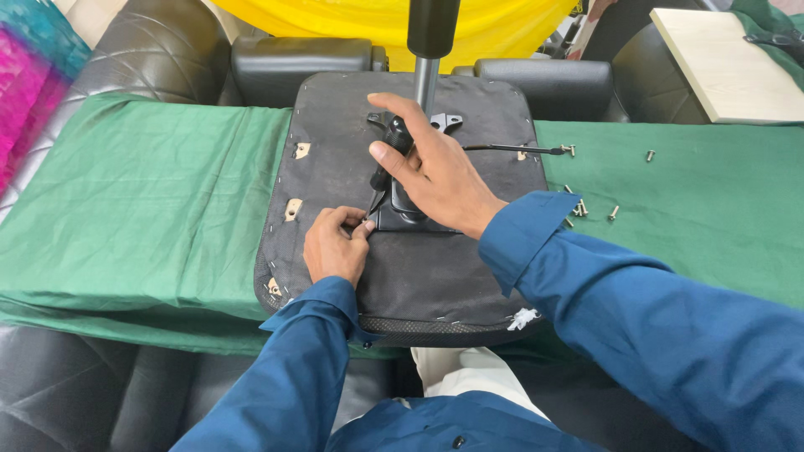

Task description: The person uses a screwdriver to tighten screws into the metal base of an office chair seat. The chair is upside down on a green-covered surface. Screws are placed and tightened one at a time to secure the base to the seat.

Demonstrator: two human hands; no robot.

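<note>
1. Two hands are seen at work over an upturned office-chair seat [327, 180], which is laid with its dark fabric underside up on a green cloth [142, 209] spread over the counter; the cloth is judged to be there to keep the upholstery off the hard surface and to stop small parts from rolling away.
2. Bare wood is exposed at small openings [293, 208] along the seat's left edge, where the stapled fabric is cut away.
3. The left hand [335, 247] is rested on the seat, its fingers curled nearly shut and its thumb and forefinger pinched together at the lower left corner of the black metal mechanism plate [410, 219]. Something small appears to be held in that pinch, probably a screw or a tool tip, but what it is cannot be told.
4. The plate is placed at the middle of the seat, where its holes would meet the mounting points.
5. The right hand [435, 172] is laid over the plate, its grip loosely closed around the black lever housing [394, 134], apparently to keep the plate from shifting while the corner is worked on.
6. A gas-lift column [429, 50] is seen rising from the mechanism behind that hand.
7. A thin black lever rod [511, 149] is stretched out to the right of the mechanism.
8. Several loose screws [578, 207] are scattered on the cloth just beyond the seat's right edge, kept within easy reach.
9. A pale wooden board [724, 71] is set aside at the far right.
</note>
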